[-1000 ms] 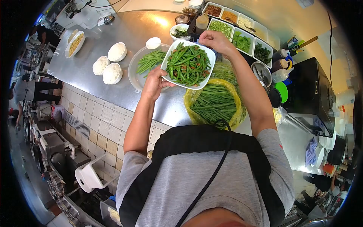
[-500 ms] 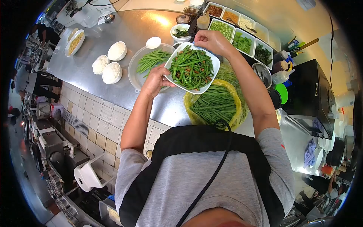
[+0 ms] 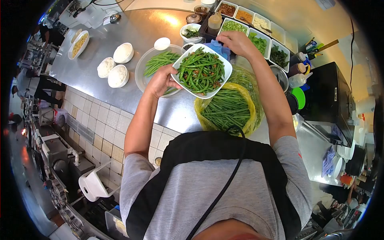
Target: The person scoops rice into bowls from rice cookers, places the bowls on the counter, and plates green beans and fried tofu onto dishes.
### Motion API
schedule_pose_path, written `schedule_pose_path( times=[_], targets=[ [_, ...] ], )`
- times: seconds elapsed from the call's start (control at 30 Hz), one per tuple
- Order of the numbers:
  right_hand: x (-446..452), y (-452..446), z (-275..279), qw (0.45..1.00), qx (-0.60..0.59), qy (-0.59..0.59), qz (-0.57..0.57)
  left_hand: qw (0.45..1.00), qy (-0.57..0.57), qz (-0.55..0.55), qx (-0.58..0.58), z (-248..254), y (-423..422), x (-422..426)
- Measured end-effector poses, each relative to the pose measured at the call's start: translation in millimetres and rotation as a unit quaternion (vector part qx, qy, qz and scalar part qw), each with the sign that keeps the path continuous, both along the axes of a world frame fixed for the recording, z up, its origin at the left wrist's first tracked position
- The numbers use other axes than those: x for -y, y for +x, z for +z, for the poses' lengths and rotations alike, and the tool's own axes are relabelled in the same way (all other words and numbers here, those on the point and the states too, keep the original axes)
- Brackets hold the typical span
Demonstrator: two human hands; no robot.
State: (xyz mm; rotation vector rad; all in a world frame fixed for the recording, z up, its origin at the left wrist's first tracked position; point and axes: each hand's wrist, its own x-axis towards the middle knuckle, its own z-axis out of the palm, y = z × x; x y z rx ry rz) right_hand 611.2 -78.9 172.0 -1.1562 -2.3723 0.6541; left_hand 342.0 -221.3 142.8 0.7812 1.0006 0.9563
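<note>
My left hand point(image 3: 162, 81) grips the left edge of a white square dish point(image 3: 204, 96), thumb on the rim and fingers underneath. The dish is heaped with cooked green beans point(image 3: 201, 70) mixed with small brown bits, and is held tilted above the counter. Beyond its far right corner, my right hand point(image 3: 237, 42) is apart from the dish, its fingers bent together. A blue cloth point(image 3: 219, 49) lies just below those fingertips; whether they pinch it I cannot make out. Raw green beans point(image 3: 159, 64) sit in a clear round tray point(image 3: 141, 76) behind my left hand.
A yellow plastic bag point(image 3: 199, 107) full of raw green beans lies close to my body. Three bowls of rice point(image 3: 118, 76) and an oval dish point(image 3: 84, 51) stand on the left. Containers of chopped greens point(image 3: 258, 43) and squeeze bottles point(image 3: 297, 81) line the back right.
My right hand has left the dish's far rim and moved to the right. More of the blue cloth shows. The dish has shifted and turned slightly in my left hand.
</note>
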Motion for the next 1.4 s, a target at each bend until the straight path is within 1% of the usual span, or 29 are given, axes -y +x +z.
schedule_pose_path(
  times=[0.03, 0.07, 0.1, 0.17, 0.23, 0.3, 0.37, 0.4, 0.47, 0.5, 0.53, 0.57, 0.6, 0.67, 0.73, 0.77, 0.83, 0.87, 0.97, 1.0, 1.03, 1.1, 1.13, 1.17, 1.2, 1.33, 1.4],
  targets=[
    [11, 0, 5, 0.992, -0.041, -0.116, -0.031, 1.0, 0.003, -0.006, -0.003, -1, -3, -4],
    [27, 1, 9, 0.968, -0.081, -0.23, -0.061, 1.0, 0.003, -0.014, 0.005, -3, -5, -9],
    [40, 1, 11, 0.928, -0.119, -0.341, -0.09, 1.0, 0.01, -0.026, 0.006, -2, -5, -14],
    [55, 7, -14, 0.857, -0.234, -0.453, -0.073, 0.998, 0.021, -0.053, 0.01, 1, -4, -29],
    [74, 18, -12, 0.798, -0.354, -0.48, -0.085, 0.995, 0.032, -0.094, 0.024, -1, -1, -47],
    [84, 35, -10, 0.778, -0.42, -0.455, -0.109, 0.991, 0.045, -0.12, 0.045, 7, 13, -62],
    [96, 49, 1, 0.752, -0.481, -0.431, -0.131, 0.985, 0.043, -0.122, 0.109, 15, 34, -75],
    [99, 57, 4, 0.747, -0.492, -0.421, -0.152, 0.981, 0.043, -0.123, 0.142, 17, 46, -83],
    [105, 73, 10, 0.744, -0.506, -0.395, -0.187, 0.986, 0.12, -0.105, -0.051, 3, 65, -106],
    [109, 79, 15, 0.745, -0.51, -0.38, -0.2, 0.972, 0.157, -0.093, -0.148, -9, 73, -118],
    [111, 85, 18, 0.747, -0.514, -0.363, -0.214, 0.886, 0.275, -0.077, -0.367, -34, 80, -131],
    [111, 91, 19, 0.744, -0.522, -0.357, -0.213, 0.738, 0.373, -0.054, -0.56, -53, 87, -138],
    [111, 97, 19, 0.741, -0.53, -0.352, -0.214, 0.734, 0.342, -0.054, -0.584, -47, 99, -126],
    [110, 102, 18, 0.724, -0.557, -0.343, -0.218, 0.712, 0.369, -0.073, -0.593, -62, 111, -130],
    [110, 98, 19, 0.722, -0.558, -0.339, -0.23, 0.687, 0.403, -0.087, -0.598, -70, 120, -134],
    [110, 95, 19, 0.72, -0.558, -0.338, -0.236, 0.685, 0.394, -0.101, -0.605, -74, 122, -136],
    [105, 90, 12, 0.714, -0.568, -0.34, -0.226, 0.68, 0.371, -0.128, -0.619, -61, 123, -131],
    [102, 87, 9, 0.712, -0.573, -0.341, -0.219, 0.691, 0.355, -0.154, -0.61, -50, 119, -126],
    [96, 72, 5, 0.707, -0.58, -0.342, -0.215, 0.743, 0.412, -0.085, -0.521, -50, 99, -109],
    [88, 74, -7, 0.715, -0.577, -0.347, -0.187, 0.803, 0.375, -0.062, -0.46, -48, 95, -95],
    [87, 68, -6, 0.72, -0.575, -0.34, -0.187, 0.855, 0.334, -0.039, -0.394, -45, 91, -76],
    [88, 43, -3, 0.728, -0.573, -0.326, -0.188, 0.936, 0.245, 0.008, -0.253, -34, 86, -37],
    [87, 29, -5, 0.717, -0.592, -0.323, -0.177, 0.972, 0.204, 0.047, -0.109, -21, 90, -19],
    [87, 17, -7, 0.72, -0.589, -0.324, -0.173, 0.983, 0.157, 0.086, 0.038, -2, 98, -2],
    [88, 7, -11, 0.724, -0.585, -0.324, -0.169, 0.97, 0.108, 0.122, 0.183, 8, 102, 6],
    [105, -38, -26, 0.721, -0.596, -0.314, -0.159, 0.952, 0.148, 0.244, 0.113, -1, 99, 6],
    [115, -38, -18, 0.73, -0.558, -0.376, -0.12, 0.952, 0.119, 0.249, 0.13, -2, 82, 14]
  ],
)
